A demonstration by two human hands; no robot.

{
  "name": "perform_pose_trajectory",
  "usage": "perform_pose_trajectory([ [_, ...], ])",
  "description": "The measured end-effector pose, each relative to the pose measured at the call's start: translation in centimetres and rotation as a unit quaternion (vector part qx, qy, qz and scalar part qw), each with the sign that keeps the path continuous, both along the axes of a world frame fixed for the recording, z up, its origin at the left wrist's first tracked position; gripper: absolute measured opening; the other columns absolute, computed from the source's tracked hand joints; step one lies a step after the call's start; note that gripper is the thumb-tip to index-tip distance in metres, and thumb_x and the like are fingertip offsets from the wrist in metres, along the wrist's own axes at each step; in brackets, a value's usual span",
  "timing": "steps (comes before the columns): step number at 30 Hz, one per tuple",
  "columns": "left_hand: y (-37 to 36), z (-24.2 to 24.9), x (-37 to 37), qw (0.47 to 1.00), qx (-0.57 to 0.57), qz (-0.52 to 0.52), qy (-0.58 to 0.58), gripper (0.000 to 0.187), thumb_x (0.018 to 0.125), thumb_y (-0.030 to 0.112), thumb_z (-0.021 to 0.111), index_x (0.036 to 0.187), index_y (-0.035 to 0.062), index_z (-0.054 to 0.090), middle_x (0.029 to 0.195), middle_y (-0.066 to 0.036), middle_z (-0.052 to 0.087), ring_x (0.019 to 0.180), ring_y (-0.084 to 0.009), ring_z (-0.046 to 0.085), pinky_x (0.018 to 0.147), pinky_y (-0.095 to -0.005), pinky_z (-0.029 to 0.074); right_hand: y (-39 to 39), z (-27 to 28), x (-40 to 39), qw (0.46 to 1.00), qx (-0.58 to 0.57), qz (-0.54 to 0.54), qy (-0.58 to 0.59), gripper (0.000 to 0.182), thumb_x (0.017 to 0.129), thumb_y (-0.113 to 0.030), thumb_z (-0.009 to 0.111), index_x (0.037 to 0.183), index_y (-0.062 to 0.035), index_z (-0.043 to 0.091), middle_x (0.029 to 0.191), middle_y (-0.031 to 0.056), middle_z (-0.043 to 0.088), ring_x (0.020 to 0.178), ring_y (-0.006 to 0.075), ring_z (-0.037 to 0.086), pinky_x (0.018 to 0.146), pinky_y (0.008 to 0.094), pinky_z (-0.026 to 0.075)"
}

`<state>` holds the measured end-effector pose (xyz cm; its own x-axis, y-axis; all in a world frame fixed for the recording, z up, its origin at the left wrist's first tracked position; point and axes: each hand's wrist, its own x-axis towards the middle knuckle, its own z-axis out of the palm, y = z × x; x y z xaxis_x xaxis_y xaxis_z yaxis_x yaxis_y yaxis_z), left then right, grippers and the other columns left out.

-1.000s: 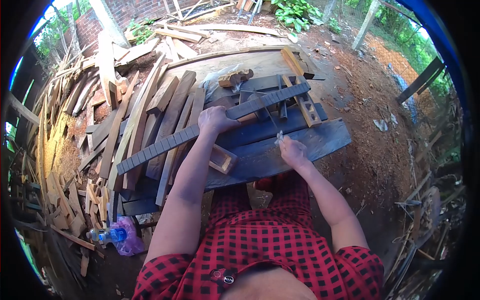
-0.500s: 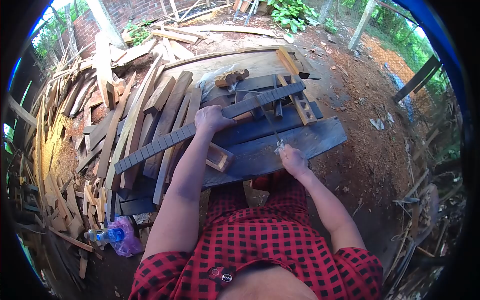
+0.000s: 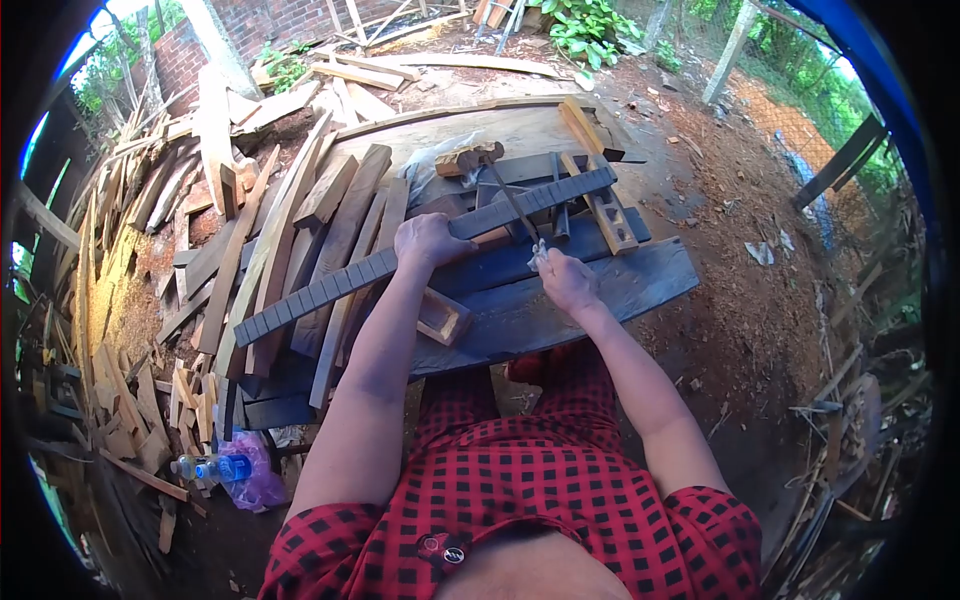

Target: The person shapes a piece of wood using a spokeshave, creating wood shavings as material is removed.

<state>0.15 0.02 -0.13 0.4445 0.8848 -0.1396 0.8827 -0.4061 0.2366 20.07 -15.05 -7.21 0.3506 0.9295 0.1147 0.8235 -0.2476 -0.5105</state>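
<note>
The left hand (image 3: 428, 240) grips the cross-lined wooden strip (image 3: 330, 287), aslant over the counter (image 3: 600, 290); the right hand (image 3: 568, 280) holds a thin tool (image 3: 520, 214) across it. Likely filing or sawing; the next stroke calls for steadiness.

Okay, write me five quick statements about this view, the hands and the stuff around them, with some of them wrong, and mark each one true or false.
1. The left hand is on the long strip with crosswise lines. True.
2. The right hand is empty. False: it grips a thin tool near a pale, wrapped-looking end.
3. The thin tool crosses the long strip to the right of the left hand. True.
4. The purple bag lies at the upper right of the view. False: it lies at the lower left, by the plastic bottles.
5. A brick wall shows in the background. True.
</note>
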Motion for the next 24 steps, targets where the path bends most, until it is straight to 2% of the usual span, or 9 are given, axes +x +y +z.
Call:
perform_pose_trajectory([
  [12,0.3,-0.2,-0.1,1.000,-0.007,-0.006,-0.002,0.064,0.065,0.062,0.074,0.102,0.0095,0.073,0.105,-0.013,0.071,0.103,-0.0279,0.067,0.090,-0.0394,0.050,-0.1,-1.1,-0.6,0.999,-0.025,0.007,-0.030,0.029,0.096,-0.033,0.049,0.090,-0.0062,0.058,0.080,0.0223,0.067,0.081,0.0414,0.066,0.073,0.0523,0.050],
  [19,0.2,-0.1,0.0,1.000,-0.008,-0.003,0.002,0.062,0.065,0.060,0.074,0.101,0.0097,0.073,0.104,-0.013,0.071,0.103,-0.0277,0.067,0.090,-0.0387,0.051,-6.0,-0.9,-1.2,0.998,-0.057,0.012,-0.029,0.027,0.095,-0.031,0.050,0.091,-0.0058,0.058,0.080,0.0231,0.067,0.081,0.0412,0.066,0.073,0.0514,0.051],
  [24,0.4,-0.3,0.0,1.000,-0.005,-0.003,0.001,0.062,0.065,0.060,0.074,0.101,0.0097,0.073,0.104,-0.012,0.072,0.103,-0.0274,0.067,0.090,-0.0386,0.051,0.0,-1.3,-0.9,0.999,-0.029,0.010,-0.026,0.027,0.096,-0.030,0.049,0.091,-0.0058,0.058,0.081,0.0223,0.067,0.082,0.0406,0.066,0.074,0.0514,0.051],
])
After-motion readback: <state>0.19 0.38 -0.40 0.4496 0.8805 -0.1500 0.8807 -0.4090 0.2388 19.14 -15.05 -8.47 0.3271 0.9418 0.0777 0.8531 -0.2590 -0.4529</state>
